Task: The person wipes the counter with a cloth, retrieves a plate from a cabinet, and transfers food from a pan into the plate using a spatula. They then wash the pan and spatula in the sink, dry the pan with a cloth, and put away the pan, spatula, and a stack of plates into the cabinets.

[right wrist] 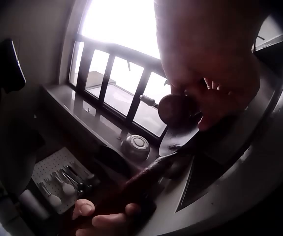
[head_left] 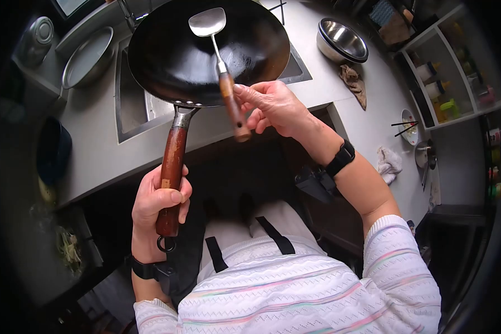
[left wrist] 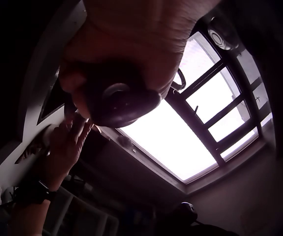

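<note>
In the head view, a dark wok (head_left: 167, 61) with a wooden handle (head_left: 172, 150) is held up over the sink. My left hand (head_left: 150, 200) grips that handle near its ringed end, thumb lying across it. A metal spatula (head_left: 207, 22) with a brown wooden handle overlaps the wok's dark surface. My right hand (head_left: 275, 106) pinches the spatula's handle between thumb and fingers. The right wrist view shows the round butt of the spatula handle (right wrist: 173, 109) at my right hand (right wrist: 215, 73), with the left fingers (right wrist: 109, 220) around the wok handle below.
Beneath the wok lies a sink (head_left: 122, 106) set in a white counter (head_left: 100, 161). Nested metal bowls (head_left: 331, 47) and a brown cloth (head_left: 352, 83) lie to the right. An oval metal dish (head_left: 89, 58) leans at the left. Farther right are a bowl with chopsticks (head_left: 409, 129) and a white cloth (head_left: 389, 163).
</note>
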Demonstrator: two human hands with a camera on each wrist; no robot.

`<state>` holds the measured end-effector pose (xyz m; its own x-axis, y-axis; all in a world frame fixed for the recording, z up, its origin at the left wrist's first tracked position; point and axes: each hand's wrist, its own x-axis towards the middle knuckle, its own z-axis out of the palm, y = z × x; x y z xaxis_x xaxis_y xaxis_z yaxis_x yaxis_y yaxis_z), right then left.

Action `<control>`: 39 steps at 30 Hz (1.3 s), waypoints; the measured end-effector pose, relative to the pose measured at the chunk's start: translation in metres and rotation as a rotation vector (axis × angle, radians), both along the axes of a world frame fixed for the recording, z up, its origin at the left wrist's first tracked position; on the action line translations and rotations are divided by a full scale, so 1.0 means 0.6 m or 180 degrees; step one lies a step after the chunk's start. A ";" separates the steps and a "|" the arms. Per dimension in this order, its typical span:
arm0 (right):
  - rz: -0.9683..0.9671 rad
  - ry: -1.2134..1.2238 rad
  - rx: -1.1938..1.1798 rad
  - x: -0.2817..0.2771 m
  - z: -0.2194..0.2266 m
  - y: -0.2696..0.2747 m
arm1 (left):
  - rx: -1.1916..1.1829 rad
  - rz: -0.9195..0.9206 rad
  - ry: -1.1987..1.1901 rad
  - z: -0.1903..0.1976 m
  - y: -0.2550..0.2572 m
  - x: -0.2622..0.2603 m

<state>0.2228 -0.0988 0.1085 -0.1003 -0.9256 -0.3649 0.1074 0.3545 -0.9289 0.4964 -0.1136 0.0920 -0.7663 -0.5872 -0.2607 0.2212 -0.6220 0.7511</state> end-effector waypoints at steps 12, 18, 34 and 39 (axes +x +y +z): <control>0.0240 0.0148 0.1138 0.139 -0.425 0.027 | 0.0420 -0.0249 0.0306 -0.008 -0.065 0.096; 0.0023 0.0022 0.0577 0.157 -0.557 -0.043 | 0.0349 -0.0304 0.0235 -0.006 -0.063 0.152; 0.1864 0.0405 0.1287 0.314 -0.399 0.366 | 0.0760 -0.1143 0.0322 -0.003 0.181 0.160; 0.0989 0.0663 0.1833 0.154 -0.405 0.613 | 0.1402 -0.1174 0.0419 -0.053 0.321 0.196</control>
